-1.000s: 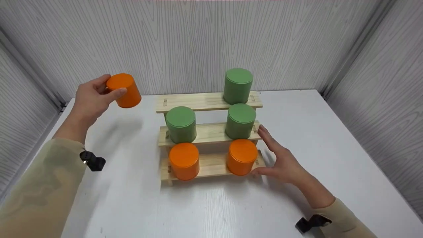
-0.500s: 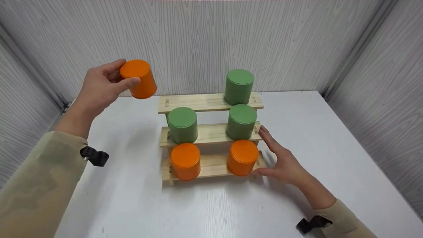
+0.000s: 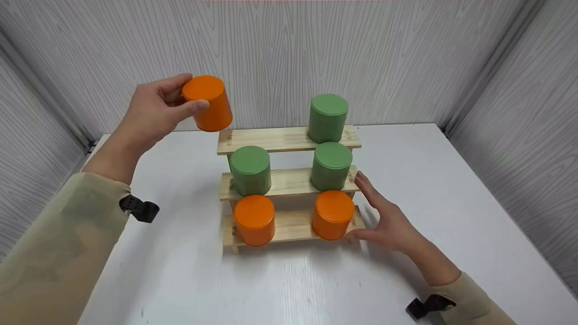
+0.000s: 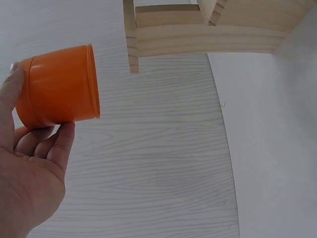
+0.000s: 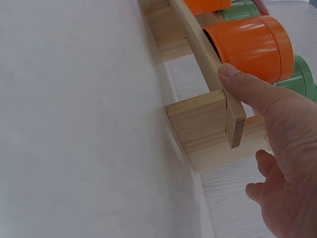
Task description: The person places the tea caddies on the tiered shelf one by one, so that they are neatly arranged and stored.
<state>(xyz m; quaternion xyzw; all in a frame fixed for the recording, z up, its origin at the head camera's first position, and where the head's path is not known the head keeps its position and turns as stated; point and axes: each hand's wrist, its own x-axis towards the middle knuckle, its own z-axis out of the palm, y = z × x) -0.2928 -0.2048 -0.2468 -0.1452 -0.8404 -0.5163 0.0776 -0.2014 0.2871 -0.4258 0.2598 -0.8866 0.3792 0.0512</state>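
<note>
My left hand (image 3: 156,108) pinches an orange canister (image 3: 213,106) between thumb and fingers, raised left of the top shelf and slightly tilted. In the left wrist view, the canister (image 4: 62,84) is apart from the wooden shelf's underside. The three-tier wooden rack (image 3: 280,139) stands on the white table. My right hand (image 3: 388,223) rests spread at its right end, the thumb on the bottom shelf's front edge (image 5: 210,74). Beside that thumb stands an orange canister (image 3: 333,215); another orange canister (image 3: 255,221) is at the bottom left.
A green canister (image 3: 328,118) stands at the top shelf's right. The middle shelf bears a green canister (image 3: 250,171) on the left and a green canister (image 3: 332,167) on the right. A pale wood-grain wall (image 3: 271,54) rises behind the white table (image 3: 289,289).
My left hand has carried the orange canister up and to the right, closer to the top shelf's left end. The right hand stays at the rack's right end.
</note>
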